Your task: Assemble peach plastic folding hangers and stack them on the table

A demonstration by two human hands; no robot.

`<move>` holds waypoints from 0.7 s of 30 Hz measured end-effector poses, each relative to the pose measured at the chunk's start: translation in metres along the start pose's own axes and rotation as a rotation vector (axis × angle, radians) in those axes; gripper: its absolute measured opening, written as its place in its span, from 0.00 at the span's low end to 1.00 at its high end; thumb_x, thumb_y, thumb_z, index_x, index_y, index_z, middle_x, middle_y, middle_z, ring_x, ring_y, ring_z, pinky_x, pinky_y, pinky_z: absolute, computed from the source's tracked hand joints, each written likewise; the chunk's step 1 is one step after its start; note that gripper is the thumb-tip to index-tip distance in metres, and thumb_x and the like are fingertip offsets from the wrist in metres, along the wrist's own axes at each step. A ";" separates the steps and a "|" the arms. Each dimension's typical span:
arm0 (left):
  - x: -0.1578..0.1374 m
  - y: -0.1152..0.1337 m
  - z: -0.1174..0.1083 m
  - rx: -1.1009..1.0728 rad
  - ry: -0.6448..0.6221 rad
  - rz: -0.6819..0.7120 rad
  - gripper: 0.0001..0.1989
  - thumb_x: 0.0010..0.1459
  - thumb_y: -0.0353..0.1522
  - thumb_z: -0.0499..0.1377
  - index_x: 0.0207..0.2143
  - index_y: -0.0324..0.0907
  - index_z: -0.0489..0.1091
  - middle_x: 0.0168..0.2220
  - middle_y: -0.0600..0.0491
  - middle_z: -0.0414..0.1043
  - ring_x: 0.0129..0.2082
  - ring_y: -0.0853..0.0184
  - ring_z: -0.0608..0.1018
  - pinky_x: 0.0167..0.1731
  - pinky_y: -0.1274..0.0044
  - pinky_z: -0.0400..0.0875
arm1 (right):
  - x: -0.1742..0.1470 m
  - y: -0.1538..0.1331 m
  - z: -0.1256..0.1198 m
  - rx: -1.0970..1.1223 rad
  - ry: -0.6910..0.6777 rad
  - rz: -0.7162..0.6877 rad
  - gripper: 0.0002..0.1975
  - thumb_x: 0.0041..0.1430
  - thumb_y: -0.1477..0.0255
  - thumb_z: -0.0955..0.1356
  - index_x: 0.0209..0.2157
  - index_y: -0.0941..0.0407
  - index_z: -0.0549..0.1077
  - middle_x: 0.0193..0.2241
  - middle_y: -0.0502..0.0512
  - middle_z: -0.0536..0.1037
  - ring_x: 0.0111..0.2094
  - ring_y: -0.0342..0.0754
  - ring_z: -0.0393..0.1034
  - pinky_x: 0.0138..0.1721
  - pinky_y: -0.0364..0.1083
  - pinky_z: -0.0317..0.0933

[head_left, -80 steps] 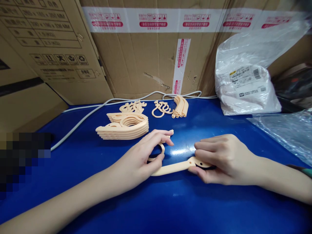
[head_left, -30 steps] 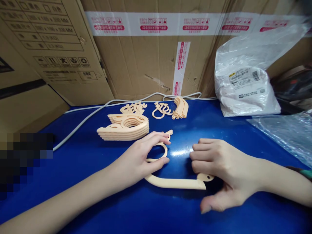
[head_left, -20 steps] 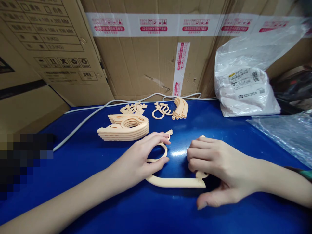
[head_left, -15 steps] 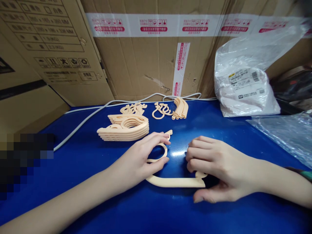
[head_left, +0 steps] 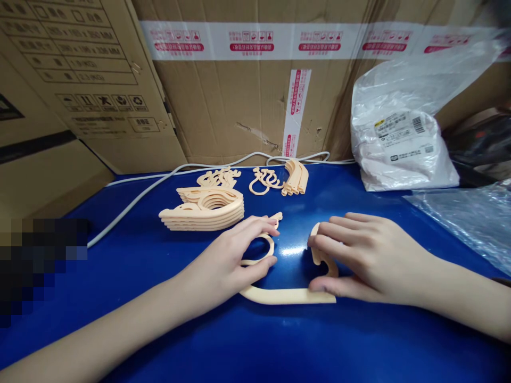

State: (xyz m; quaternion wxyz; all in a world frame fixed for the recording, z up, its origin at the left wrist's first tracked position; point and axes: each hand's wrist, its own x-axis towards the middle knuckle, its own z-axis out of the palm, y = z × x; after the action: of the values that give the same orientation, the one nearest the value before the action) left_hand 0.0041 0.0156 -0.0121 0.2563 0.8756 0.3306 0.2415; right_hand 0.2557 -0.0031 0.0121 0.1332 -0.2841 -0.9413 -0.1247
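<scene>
A beige plastic clothes hanger [head_left: 279,296] lies in front of me, its long bar toward me and a round loop [head_left: 272,247] at its left. My left hand [head_left: 243,250] rests over the left part, fingers and thumb curled round the loop; the palm hides where the pieces meet. At the right end, my right hand [head_left: 359,255] has its thumb on the bar and its fingers bent over an upright curved beige piece [head_left: 315,247]. Whether that piece is joined to the bar is hidden.
Behind my left hand stands a stack of similar hangers [head_left: 207,218]. Loose hooks [head_left: 265,181], more small beige parts [head_left: 219,177] and several curved arms [head_left: 296,178] lie farther back. A white cable [head_left: 147,199], cardboard boxes [head_left: 239,106] and a plastic bag [head_left: 399,138] border the blue table [head_left: 239,351].
My right hand has shifted; its thumb moved up from below the bar onto it, and the curved piece now shows between fingers and thumb. My left hand has stayed put.
</scene>
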 end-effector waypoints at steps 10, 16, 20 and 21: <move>0.000 -0.003 0.004 0.047 0.022 0.014 0.12 0.63 0.34 0.57 0.49 0.45 0.64 0.59 0.48 0.65 0.62 0.62 0.65 0.60 0.70 0.61 | -0.004 -0.029 0.005 0.163 0.088 -0.090 0.25 0.61 0.50 0.63 0.35 0.60 0.74 0.27 0.55 0.74 0.28 0.49 0.66 0.32 0.49 0.53; 0.000 -0.002 0.005 0.042 0.035 -0.009 0.12 0.63 0.36 0.57 0.48 0.44 0.65 0.59 0.47 0.65 0.62 0.62 0.65 0.60 0.68 0.60 | -0.006 -0.038 0.002 0.213 0.085 -0.166 0.17 0.64 0.61 0.64 0.34 0.61 0.75 0.30 0.56 0.77 0.31 0.49 0.67 0.33 0.49 0.54; 0.000 -0.001 0.005 0.027 0.035 -0.020 0.11 0.63 0.37 0.57 0.46 0.44 0.65 0.59 0.47 0.65 0.62 0.61 0.64 0.61 0.68 0.59 | -0.006 -0.040 0.001 0.271 0.033 -0.191 0.14 0.63 0.63 0.66 0.32 0.60 0.74 0.31 0.56 0.76 0.32 0.48 0.67 0.33 0.49 0.54; 0.000 -0.001 0.005 0.021 0.033 -0.022 0.11 0.63 0.37 0.58 0.46 0.45 0.65 0.59 0.47 0.65 0.63 0.61 0.64 0.61 0.68 0.59 | -0.006 -0.041 0.001 0.284 0.013 -0.199 0.14 0.63 0.64 0.66 0.32 0.60 0.74 0.32 0.57 0.76 0.32 0.48 0.67 0.33 0.49 0.54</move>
State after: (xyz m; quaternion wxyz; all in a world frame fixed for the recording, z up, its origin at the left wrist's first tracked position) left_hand 0.0065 0.0144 -0.0166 0.2442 0.8705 0.3470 0.2494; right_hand 0.2374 -0.0387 0.0030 0.1652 -0.1668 -0.9720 -0.0050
